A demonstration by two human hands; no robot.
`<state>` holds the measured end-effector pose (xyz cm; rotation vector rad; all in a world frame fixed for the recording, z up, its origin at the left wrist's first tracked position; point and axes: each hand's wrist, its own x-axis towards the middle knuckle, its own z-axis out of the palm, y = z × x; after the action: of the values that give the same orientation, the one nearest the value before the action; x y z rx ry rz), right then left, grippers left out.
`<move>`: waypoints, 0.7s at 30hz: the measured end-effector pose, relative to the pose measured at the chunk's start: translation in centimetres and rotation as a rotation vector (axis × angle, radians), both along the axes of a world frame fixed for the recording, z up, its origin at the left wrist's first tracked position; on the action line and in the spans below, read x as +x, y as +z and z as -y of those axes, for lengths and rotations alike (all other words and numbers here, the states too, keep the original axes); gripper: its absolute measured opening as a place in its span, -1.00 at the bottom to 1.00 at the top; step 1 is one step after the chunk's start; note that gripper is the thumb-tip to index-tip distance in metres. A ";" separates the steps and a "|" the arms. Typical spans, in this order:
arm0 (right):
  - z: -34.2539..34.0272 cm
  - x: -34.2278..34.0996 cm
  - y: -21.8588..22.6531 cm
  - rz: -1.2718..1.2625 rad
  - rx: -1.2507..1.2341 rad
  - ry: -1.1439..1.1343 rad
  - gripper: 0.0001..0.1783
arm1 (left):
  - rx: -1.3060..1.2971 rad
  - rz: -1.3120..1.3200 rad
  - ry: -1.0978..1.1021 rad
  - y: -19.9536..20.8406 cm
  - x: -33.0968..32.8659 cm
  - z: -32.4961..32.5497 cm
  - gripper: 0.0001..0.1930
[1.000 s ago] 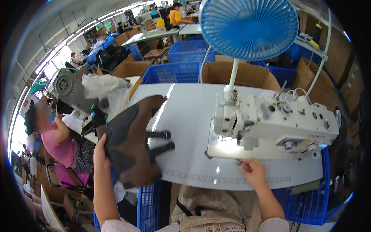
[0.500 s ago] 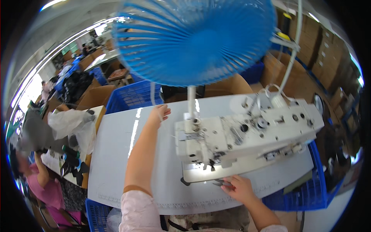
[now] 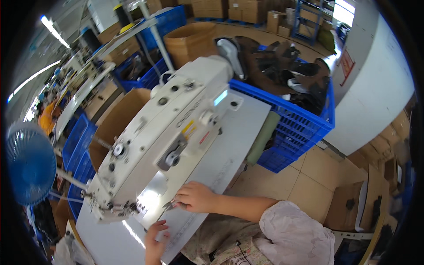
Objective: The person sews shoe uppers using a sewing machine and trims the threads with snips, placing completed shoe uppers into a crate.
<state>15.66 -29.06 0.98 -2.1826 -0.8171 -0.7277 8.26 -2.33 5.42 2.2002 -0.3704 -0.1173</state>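
While sewing m/c [image 3: 154,126] crowds bench [image 3: 104,240] nr blue crate [image 3: 300,124], R hand [image 3: 194,197] pinches snips [image 3: 168,205], L hand [image 3: 156,239] part-spread.

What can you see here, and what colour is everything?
Table: 1, pale grey, under the sewing machine
Sewing machine: 1, white, on the table
Fan: 1, blue, far left
Crates: several, blue, around the table
Pieces: many, brown and black, piled in one crate
Roll: 1, green, by the table's right end
Cardboard boxes: many, brown, mostly at the back
Plastic bag: 1, whitish, lower left
Small tool: 1, silvery, in the right hand
Left hand: 1, bare, at the table's near edge
Right hand: 1, bare, beside the machine
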 end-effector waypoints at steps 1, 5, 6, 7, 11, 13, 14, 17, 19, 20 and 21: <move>1.9 -0.1 0.4 -0.075 0.053 0.026 -0.76 | 0.208 0.196 -0.152 0.2 -0.3 2.2 -0.70; 18.7 3.4 3.5 -0.128 0.466 -0.589 -0.72 | 0.293 0.309 -0.241 -1.2 -2.6 7.1 -0.51; 24.2 4.4 4.7 0.121 0.173 -0.884 -0.61 | 0.398 0.297 -0.273 -1.7 -2.8 6.8 -0.43; 29.3 5.2 5.3 0.149 0.036 -1.089 -0.55 | 0.493 0.288 -0.304 -2.2 -2.9 6.7 -0.35; 39.5 8.6 4.2 0.065 0.012 -1.156 -0.59 | 0.503 0.328 -0.288 -3.4 -2.5 7.1 -0.22; 37.9 12.5 4.7 -0.056 0.157 -0.989 -0.64 | 0.524 0.301 -0.273 -2.8 -2.7 6.9 -0.23; 37.1 14.7 4.7 -0.062 0.102 -0.932 -0.65 | 0.532 0.308 -0.260 -2.6 -2.8 6.8 -0.23; 32.9 20.8 4.2 -0.166 0.108 -0.966 -0.65 | 0.531 0.281 -0.257 -2.6 -2.8 6.5 -0.22; 30.6 23.5 4.1 -0.204 0.100 -1.012 -0.63 | 0.533 0.273 -0.280 -3.1 -3.0 6.3 -0.22; 30.2 24.6 4.3 -0.417 0.130 -1.073 -0.62 | 0.546 0.286 -0.249 -3.0 -3.0 6.2 -0.22; 29.8 25.5 4.4 -0.634 0.154 -1.125 -0.61 | 0.544 0.277 -0.254 -2.9 -3.1 6.2 -0.21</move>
<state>41.14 -58.89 5.43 -2.3904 0.8329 -0.4753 5.13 -8.56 2.50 2.7035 -0.8557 -0.0532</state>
